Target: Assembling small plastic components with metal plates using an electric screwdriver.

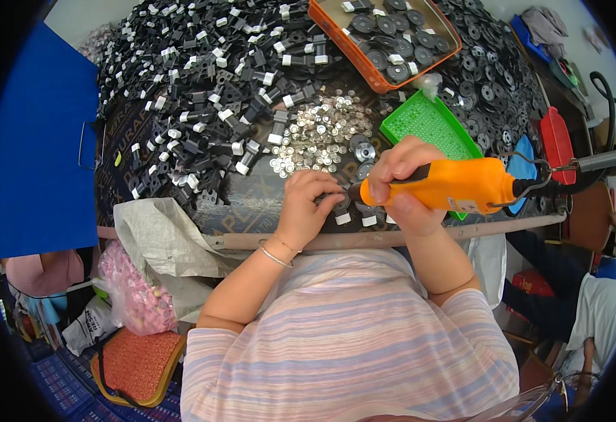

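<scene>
Over the table, right grip clamps orange driver; left grip touches disc, closure unclear.

On the table before me, a pile of metal pieces lies just beyond my left hand. A heap of parts spreads left of it and behind; farther back, rightward, a bin (discs inside) sits between that heap and a disc pile. Right of the pieces, beyond my right hand, is a tray.

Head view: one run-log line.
left hand: at black wheel | right hand: holding orange power tool | silver discs: piled beyond hands
</scene>
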The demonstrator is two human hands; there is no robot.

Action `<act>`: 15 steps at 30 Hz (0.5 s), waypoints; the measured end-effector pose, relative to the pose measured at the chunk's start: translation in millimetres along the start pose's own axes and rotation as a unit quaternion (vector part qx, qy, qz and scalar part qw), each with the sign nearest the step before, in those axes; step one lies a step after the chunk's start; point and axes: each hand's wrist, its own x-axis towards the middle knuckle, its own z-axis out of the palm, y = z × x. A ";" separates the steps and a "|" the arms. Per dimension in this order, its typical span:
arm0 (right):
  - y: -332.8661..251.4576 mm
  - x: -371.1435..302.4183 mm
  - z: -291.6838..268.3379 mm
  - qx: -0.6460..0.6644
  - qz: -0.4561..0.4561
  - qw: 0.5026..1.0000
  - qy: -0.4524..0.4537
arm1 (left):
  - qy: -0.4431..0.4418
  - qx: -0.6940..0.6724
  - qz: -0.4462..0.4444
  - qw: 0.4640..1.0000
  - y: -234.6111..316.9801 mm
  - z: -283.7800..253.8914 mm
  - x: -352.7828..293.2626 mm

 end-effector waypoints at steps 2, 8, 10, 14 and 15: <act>-1.2 0.7 0.1 0.003 -0.001 1.000 -0.006 | -0.005 -0.009 -0.003 1.000 0.7 -0.6 0.0; -4.0 0.8 1.9 0.000 -0.006 1.000 -0.006 | 0.008 -0.039 0.006 0.999 -0.8 0.5 -0.4; -5.7 1.1 1.6 -0.013 -0.012 1.000 -0.011 | 0.011 -0.038 0.008 0.999 -0.6 0.8 -0.2; -8.5 1.8 3.0 0.002 -0.007 1.000 -0.014 | 0.026 -0.041 0.016 0.999 0.9 1.2 -1.6; -8.9 1.7 3.3 0.003 -0.007 1.000 -0.012 | 0.026 -0.041 0.017 0.999 0.8 1.1 -1.9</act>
